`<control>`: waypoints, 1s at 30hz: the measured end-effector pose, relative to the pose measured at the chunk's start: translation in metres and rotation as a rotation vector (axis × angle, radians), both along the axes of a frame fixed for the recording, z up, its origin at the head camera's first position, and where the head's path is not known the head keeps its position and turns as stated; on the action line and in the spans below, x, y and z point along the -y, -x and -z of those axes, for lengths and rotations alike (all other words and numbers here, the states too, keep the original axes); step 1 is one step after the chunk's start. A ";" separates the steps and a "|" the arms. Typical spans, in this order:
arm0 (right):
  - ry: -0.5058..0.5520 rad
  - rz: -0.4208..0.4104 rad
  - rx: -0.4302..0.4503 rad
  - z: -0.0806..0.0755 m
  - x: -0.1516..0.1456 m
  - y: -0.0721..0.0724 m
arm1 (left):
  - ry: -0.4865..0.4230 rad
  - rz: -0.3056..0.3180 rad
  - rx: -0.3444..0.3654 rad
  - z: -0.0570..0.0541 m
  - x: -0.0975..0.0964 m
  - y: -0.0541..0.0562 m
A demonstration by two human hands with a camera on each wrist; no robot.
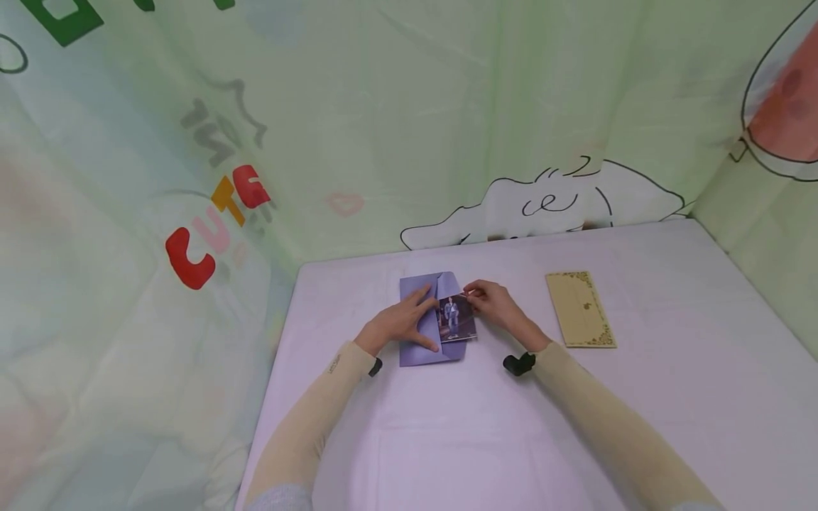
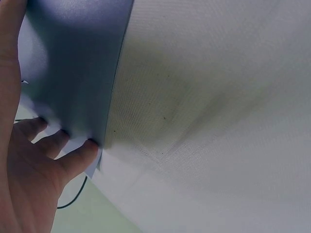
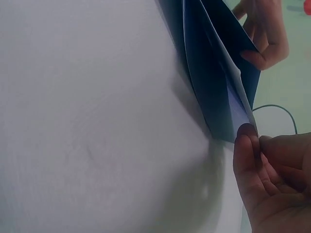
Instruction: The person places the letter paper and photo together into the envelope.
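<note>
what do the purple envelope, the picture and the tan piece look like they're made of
Purple envelope: probably paper, soft sheen; it has thin edges and a folded flap.
Picture: perhaps photo paper or thin card; it's a flat printed sheet, its gloss unclear.
Tan piece: likely paper or card, looking matt; it lies flat with straight edges and dark ornament.

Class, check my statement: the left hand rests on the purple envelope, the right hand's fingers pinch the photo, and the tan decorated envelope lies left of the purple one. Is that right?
Not quite: the tan decorated envelope lies right of the purple envelope, as the head view shows. The rest stands.
</note>
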State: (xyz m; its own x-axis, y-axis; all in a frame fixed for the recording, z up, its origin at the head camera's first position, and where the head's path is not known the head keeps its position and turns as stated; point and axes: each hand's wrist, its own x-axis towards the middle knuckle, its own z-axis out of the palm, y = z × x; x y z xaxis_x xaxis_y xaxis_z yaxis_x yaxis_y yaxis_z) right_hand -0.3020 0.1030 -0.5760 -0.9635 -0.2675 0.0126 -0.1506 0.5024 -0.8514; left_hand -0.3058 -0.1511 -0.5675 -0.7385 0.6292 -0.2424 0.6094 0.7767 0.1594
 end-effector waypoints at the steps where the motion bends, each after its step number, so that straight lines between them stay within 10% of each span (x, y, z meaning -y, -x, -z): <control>1: 0.001 -0.004 0.001 0.000 0.001 0.000 | 0.001 -0.002 -0.001 0.000 0.000 0.001; 30: -0.013 -0.063 -0.022 0.007 0.041 0.003 | 0.002 -0.007 0.001 0.000 0.002 0.000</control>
State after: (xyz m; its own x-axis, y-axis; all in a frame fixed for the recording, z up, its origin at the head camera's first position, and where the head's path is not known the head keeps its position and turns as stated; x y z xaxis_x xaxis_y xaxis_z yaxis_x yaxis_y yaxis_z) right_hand -0.3052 0.0620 -0.5828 -0.9443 -0.3277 0.0296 -0.2006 0.5021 -0.8412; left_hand -0.3054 -0.1527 -0.5672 -0.7425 0.6236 -0.2446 0.6039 0.7812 0.1583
